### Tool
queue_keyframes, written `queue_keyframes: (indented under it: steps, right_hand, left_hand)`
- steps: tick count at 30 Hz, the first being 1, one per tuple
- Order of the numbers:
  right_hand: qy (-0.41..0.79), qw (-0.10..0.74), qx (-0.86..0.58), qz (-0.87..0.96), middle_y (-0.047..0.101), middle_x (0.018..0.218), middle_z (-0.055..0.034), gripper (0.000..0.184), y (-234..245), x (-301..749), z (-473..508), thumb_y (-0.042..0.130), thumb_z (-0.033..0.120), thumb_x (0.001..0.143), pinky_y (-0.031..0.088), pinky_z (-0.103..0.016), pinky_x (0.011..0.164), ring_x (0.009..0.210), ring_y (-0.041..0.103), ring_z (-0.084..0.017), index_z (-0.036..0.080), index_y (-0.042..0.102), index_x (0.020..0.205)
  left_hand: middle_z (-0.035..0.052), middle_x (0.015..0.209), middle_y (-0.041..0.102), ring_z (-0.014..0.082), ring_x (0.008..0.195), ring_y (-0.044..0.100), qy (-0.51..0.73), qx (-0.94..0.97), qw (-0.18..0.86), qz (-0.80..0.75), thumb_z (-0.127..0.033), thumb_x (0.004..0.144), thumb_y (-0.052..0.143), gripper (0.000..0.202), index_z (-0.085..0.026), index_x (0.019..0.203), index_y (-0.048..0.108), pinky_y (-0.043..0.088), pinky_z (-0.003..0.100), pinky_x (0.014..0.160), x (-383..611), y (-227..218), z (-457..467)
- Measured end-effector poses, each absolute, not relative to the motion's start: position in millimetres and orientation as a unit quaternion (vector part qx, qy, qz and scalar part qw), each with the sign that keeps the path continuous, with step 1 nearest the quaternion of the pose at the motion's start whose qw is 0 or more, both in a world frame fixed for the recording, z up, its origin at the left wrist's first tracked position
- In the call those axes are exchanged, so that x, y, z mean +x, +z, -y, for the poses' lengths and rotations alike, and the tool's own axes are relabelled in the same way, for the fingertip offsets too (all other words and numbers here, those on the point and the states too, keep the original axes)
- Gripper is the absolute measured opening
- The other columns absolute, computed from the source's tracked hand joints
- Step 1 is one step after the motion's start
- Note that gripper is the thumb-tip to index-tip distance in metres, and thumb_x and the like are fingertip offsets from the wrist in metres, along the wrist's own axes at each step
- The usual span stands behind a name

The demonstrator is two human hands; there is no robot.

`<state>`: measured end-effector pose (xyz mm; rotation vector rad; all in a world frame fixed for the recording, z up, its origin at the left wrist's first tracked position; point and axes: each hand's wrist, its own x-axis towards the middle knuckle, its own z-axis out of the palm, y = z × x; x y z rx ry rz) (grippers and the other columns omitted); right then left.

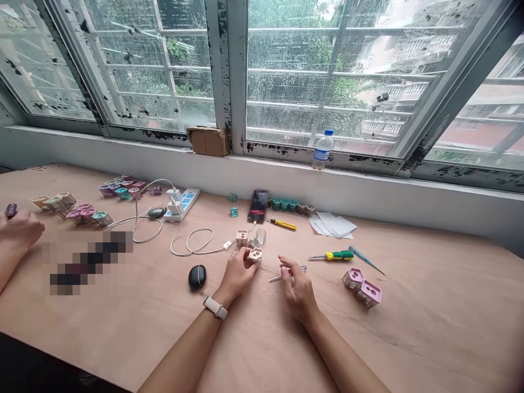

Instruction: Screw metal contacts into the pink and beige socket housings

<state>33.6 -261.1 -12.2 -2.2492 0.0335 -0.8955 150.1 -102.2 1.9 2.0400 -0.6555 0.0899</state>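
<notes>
My left hand (238, 274), with a white watch on the wrist, has its fingers closed round a small beige cube-shaped sharpener (255, 255) on the wooden table (429, 327). My right hand (295, 285) rests on the table beside it, fingers curled on a thin metal tool with a clear handle (302, 268). A second beige sharpener (242, 237) and a clear plastic part (261, 236) lie just beyond my hands.
Two pink sharpeners (363, 286) sit to the right, with a green-yellow screwdriver (333, 255), tweezers (366, 259), a yellow knife (283, 224) and white papers (332, 225). A black oval case (197, 276), power strip (183, 203) with cables and more coloured sharpeners (84, 213) lie left. Another person's hand (18, 229) is at far left.
</notes>
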Motion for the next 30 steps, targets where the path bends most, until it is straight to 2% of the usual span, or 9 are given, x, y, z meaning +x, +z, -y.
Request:
queue_keyframes:
  steps: [6,13,15,19,22,25,30]
  right_hand:
    - [-0.342,0.357,-0.869,-0.006,0.068,0.113,-0.0106,0.02,-9.9,33.5,260.4,0.044,0.024,0.099,0.056,-0.037,0.086,0.105,0.065,-0.022,0.019,0.06,0.109]
    - [-0.342,0.345,-0.874,-0.007,0.068,0.105,-0.0102,0.017,-12.9,35.4,261.1,0.045,0.022,0.097,0.055,-0.038,0.085,0.099,0.065,-0.022,0.019,0.06,0.105]
    - [-0.339,0.346,-0.875,-0.007,0.067,0.105,-0.0102,0.017,-13.6,35.5,261.5,0.044,0.021,0.097,0.055,-0.037,0.084,0.098,0.064,-0.022,0.019,0.06,0.104]
    - [-0.334,0.351,-0.875,-0.008,0.067,0.103,-0.0098,0.017,-13.6,34.9,261.8,0.044,0.021,0.097,0.054,-0.037,0.084,0.096,0.063,-0.022,0.019,0.059,0.104]
    - [-0.334,0.35,-0.875,-0.012,0.066,0.101,-0.0096,0.017,-12.8,34.5,261.6,0.044,0.021,0.097,0.054,-0.037,0.082,0.094,0.063,-0.022,0.019,0.059,0.103]
    - [-0.332,0.343,-0.878,-0.011,0.066,0.098,-0.0089,0.016,-12.4,34.6,261.2,0.044,0.021,0.096,0.053,-0.037,0.081,0.091,0.063,-0.022,0.019,0.059,0.102]
    - [-0.324,0.343,-0.882,-0.009,0.065,0.094,-0.0079,0.015,-12.5,35.2,260.7,0.044,0.019,0.096,0.052,-0.035,0.078,0.087,0.061,-0.021,0.019,0.059,0.099]
  left_hand:
    - [0.0066,0.096,0.07,0.024,0.093,0.066,0.078,0.84,0.478,0.244,-0.017,0.077,0.066,0.018,-0.019,0.095,0.063,0.052,0.036,0.083,152.1,-0.9,102.8]
    - [0.0064,0.1,0.07,0.0222,0.091,0.066,0.089,0.836,0.496,0.215,-0.018,0.079,0.063,0.025,-0.019,0.105,0.062,0.051,0.036,0.083,159.4,-5.0,98.2]
    - [0.0062,0.105,0.069,0.0229,0.097,0.064,0.109,0.829,0.488,0.25,-0.014,0.079,0.062,0.028,-0.02,0.106,0.062,0.05,0.037,0.088,158.2,-2.3,96.6]
    - [0.0058,0.11,0.068,0.0266,0.11,0.057,0.126,0.83,0.403,0.365,-0.003,0.073,0.058,0.04,-0.022,0.107,0.063,0.044,0.043,0.101,153.8,2.1,95.2]
    - [0.0065,0.11,0.068,0.027,0.11,0.057,0.116,0.834,0.394,0.367,-0.007,0.077,0.058,0.035,-0.022,0.109,0.062,0.044,0.044,0.101,152.7,1.0,95.8]
    - [0.0079,0.109,0.067,0.0265,0.105,0.059,0.104,0.841,0.422,0.322,-0.014,0.081,0.06,0.027,-0.021,0.107,0.061,0.048,0.042,0.094,154.5,-3.5,97.2]
    - [0.0098,0.113,0.067,0.0267,0.105,0.061,0.112,0.857,0.447,0.231,-0.02,0.08,0.064,0.04,-0.02,0.119,0.056,0.048,0.04,0.091,159.1,-8.8,98.1]
